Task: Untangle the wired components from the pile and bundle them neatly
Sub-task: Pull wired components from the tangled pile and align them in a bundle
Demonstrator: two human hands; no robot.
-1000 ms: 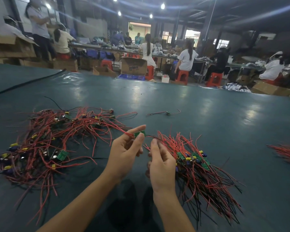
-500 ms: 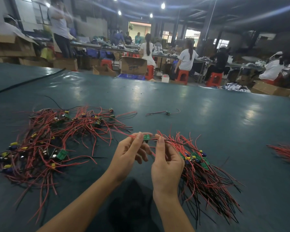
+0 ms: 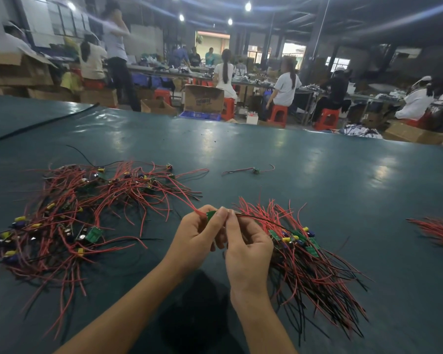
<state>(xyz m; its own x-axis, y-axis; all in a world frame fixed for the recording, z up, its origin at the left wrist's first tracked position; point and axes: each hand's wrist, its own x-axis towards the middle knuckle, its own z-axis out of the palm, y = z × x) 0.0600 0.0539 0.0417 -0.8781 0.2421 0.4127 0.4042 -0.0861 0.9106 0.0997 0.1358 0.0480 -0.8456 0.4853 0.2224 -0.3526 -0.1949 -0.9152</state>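
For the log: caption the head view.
Left hand and right hand hold one wired green board between tangled pile and bundle.

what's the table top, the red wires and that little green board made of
Table top: probably a rubber or vinyl sheet, dark teal, semi-gloss; soft glare patches show on it.
Red wires: smooth plastic insulation, judging by the loose springy curves; cores hidden.
Green board: looks like rigid circuit-board laminate with a flat green coat; only partly visible.

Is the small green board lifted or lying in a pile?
Lifted. The left hand and right hand pinch the green board above the table; its red wire trails into the left pile.
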